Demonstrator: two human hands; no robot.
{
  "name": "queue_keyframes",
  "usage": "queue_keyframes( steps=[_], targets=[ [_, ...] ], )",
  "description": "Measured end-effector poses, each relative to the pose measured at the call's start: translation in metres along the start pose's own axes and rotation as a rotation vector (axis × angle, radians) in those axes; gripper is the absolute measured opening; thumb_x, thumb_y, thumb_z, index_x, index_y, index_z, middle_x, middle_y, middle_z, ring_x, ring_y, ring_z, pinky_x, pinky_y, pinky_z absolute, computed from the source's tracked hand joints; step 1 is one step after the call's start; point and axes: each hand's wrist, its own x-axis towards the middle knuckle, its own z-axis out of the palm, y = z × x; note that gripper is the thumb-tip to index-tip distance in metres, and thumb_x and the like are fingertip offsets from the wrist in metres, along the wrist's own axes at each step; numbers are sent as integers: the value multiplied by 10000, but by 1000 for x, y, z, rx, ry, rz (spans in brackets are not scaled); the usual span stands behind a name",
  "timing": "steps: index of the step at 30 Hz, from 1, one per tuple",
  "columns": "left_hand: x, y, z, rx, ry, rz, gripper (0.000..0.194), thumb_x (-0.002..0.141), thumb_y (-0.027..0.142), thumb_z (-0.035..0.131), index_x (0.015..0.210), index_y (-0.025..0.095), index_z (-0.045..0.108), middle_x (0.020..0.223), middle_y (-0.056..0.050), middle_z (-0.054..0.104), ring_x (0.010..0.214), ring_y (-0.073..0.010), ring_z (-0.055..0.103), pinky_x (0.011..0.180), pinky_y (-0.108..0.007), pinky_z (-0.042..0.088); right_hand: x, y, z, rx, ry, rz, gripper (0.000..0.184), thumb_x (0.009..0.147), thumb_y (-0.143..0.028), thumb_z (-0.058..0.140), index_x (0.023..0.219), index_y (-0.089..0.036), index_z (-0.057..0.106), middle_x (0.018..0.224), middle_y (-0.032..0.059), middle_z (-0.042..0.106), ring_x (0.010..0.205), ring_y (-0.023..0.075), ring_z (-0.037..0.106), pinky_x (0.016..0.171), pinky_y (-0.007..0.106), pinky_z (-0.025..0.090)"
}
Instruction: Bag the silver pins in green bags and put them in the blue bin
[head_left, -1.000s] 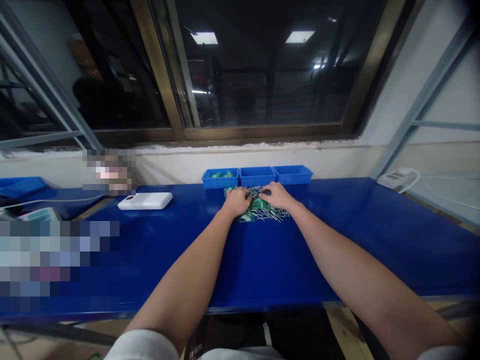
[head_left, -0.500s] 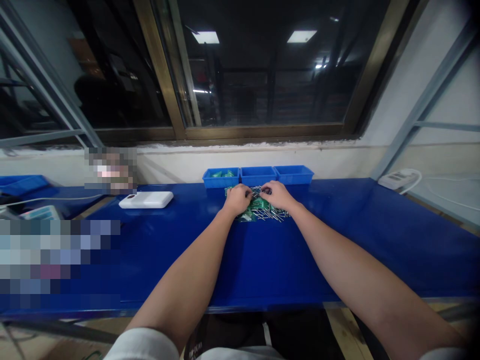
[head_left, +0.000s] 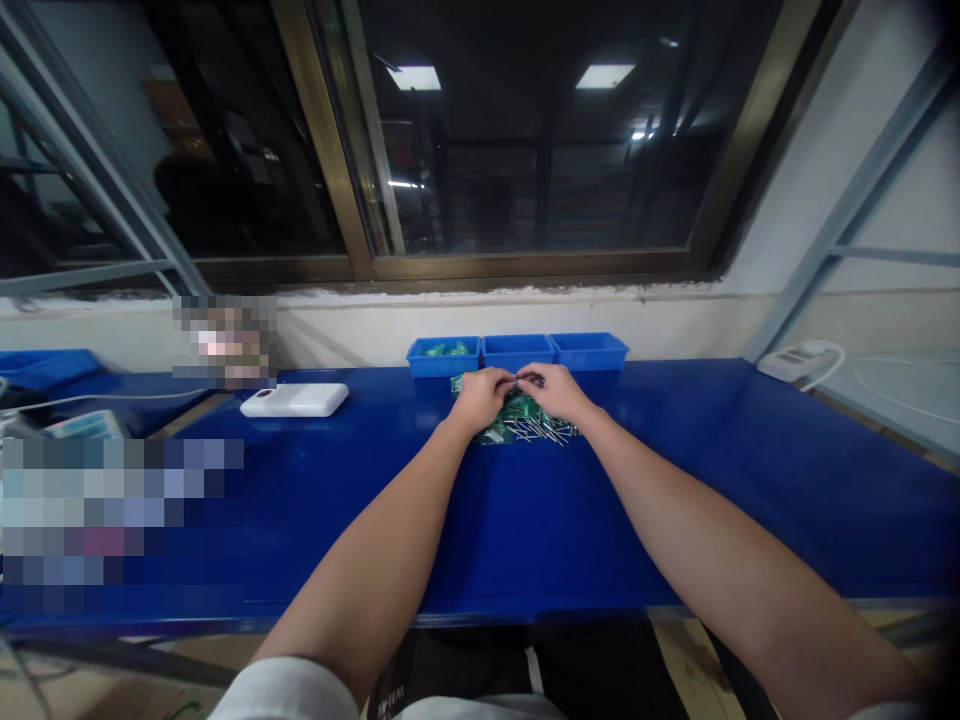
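single head view – forward and down, over blue bench (head_left: 525,520) toward window (head_left: 525,140)

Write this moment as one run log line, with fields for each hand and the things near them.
left hand: on pile of small green parts | right hand: fingertips meet left over pile | behind: three blue bins | surface: blue table

The blue table (head_left: 525,520) top looks smooth and faintly glossy, the three blue bins (head_left: 517,352) matt plastic, the white box (head_left: 295,400) glossy plastic, the pile's pins (head_left: 536,430) shiny metal
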Motion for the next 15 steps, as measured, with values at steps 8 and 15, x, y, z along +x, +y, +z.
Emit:
queue_keyframes(
  steps=[8,15],
  targets=[
    [-1,7,-4,-103,22,-74,223,811,206,551,1016,196,638,925,-30,701,858,-154,639,846,-256,464,2,-1,-1,-79,45,13,188,815,-255,489,845,-165,651,749,30,668,695,150,581,666,262,422],
    [0,4,-5,-24,48,-53,204,840,206,485,920,203,672,951,-27,694,885,-164,621,847,-254,450,3,1,1,95,84,74,191,790,-306,523,828,-160,641,736,35,665,695,157,596,688,288,453]
  ],
)
